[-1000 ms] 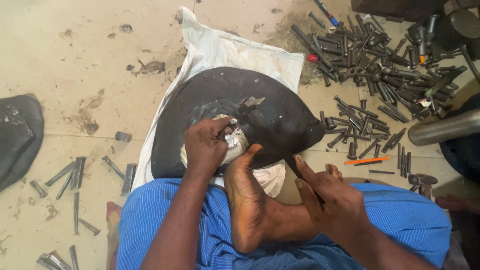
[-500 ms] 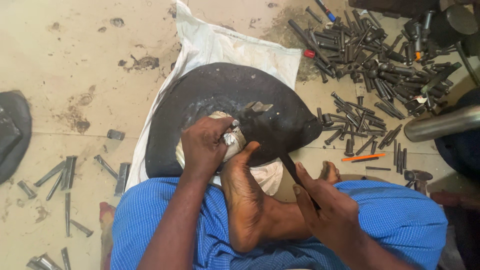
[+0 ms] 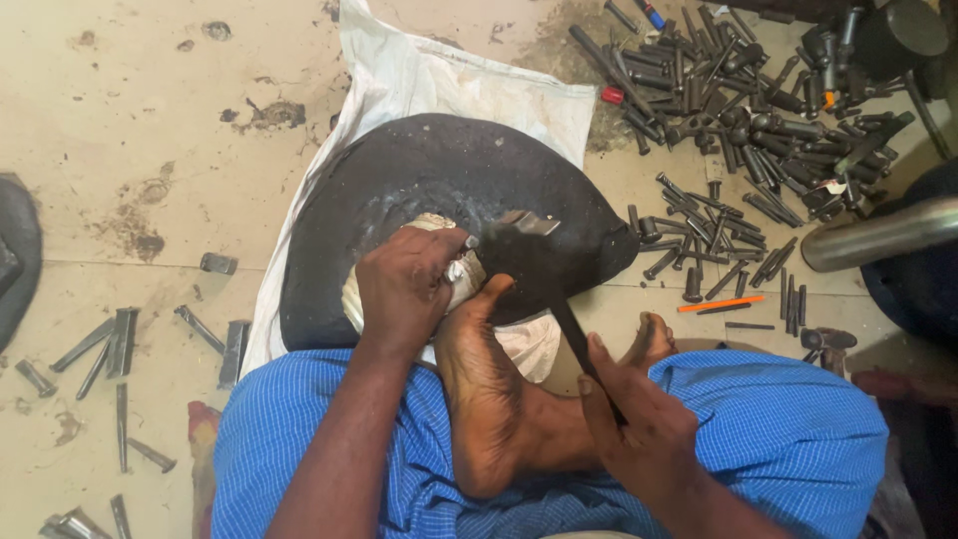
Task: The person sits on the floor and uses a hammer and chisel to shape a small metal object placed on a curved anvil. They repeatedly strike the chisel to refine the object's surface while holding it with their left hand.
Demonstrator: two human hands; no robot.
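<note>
Person sat on the floor, seen from above, legs in blue checked cloth [image 3: 778, 429]. Left hand [image 3: 404, 289] was curled down tight over a crumpled whitish wad [image 3: 461, 271], pressing it onto a black curved rubber piece [image 3: 439, 190], likely a tyre section. The wad sat near the middle of the frame, on the rubber's inner edge, partly hidden under the fingers. Right hand [image 3: 634, 424] at 5 o'clock was closed around the dark handle of a hammer [image 3: 544, 265]; the hammer head lay at 1 o'clock from the wad, just beside the left hand's knuckles, resting over the rubber. Whether the head touched the wad could not be told. A bare foot [image 3: 489, 399] lay between both hands, big toe up against the rubber's edge and just beside the wad. Rubber lay on a white sack [image 3: 419, 75] spread on the tiled floor [image 3: 130, 110]. Big heap of dark metal bolts and punches [image 3: 758, 110] at 1–2 o'clock, an orange pencil-like stick [image 3: 720, 302] at 3 o'clock, a grey metal pipe [image 3: 878, 235] at the right edge. Loose dark metal pieces [image 3: 120, 349] were scattered at 8–9 o'clock.
</note>
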